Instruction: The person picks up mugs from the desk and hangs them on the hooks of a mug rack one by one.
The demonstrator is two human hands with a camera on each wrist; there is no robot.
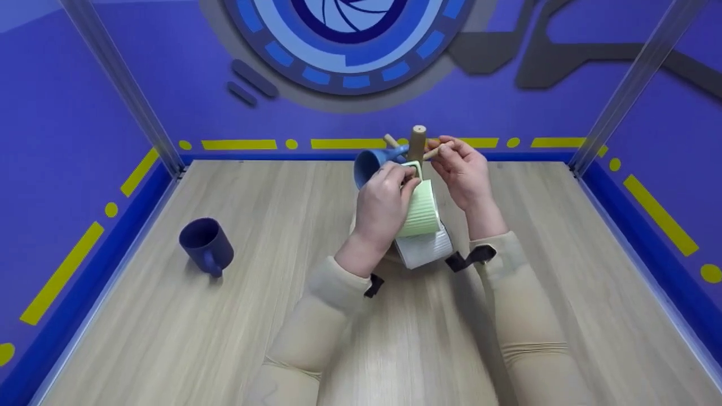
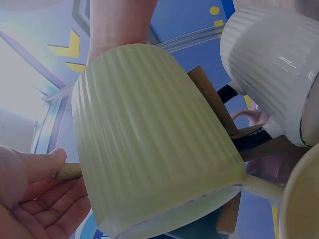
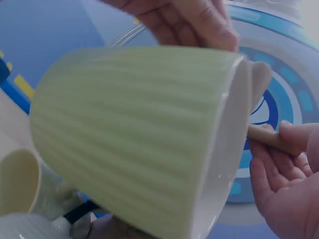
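A ribbed light-green mug [image 1: 418, 211] hangs tilted beside the post of a wooden mug tree [image 1: 417, 141]. My left hand [image 1: 381, 200] is at its handle, fingers curled there. With thumb and fingers, my right hand [image 1: 462, 172] pinches a wooden peg [image 3: 271, 138] of the tree. In the right wrist view the green mug [image 3: 129, 134] fills the middle and covers much of the tree. A blue mug [image 1: 368, 164] sits on the tree behind my left hand. Below the green mug is a ribbed white mug [image 1: 426, 248], its handle around a peg in the left wrist view.
A navy mug [image 1: 206, 245] stands upright on the wooden table [image 1: 271, 316] at the left. A cream mug [image 2: 301, 199] and part of a pink mug [image 2: 253, 116] appear near the tree. Blue panels [image 1: 361, 127] close off the back and sides.
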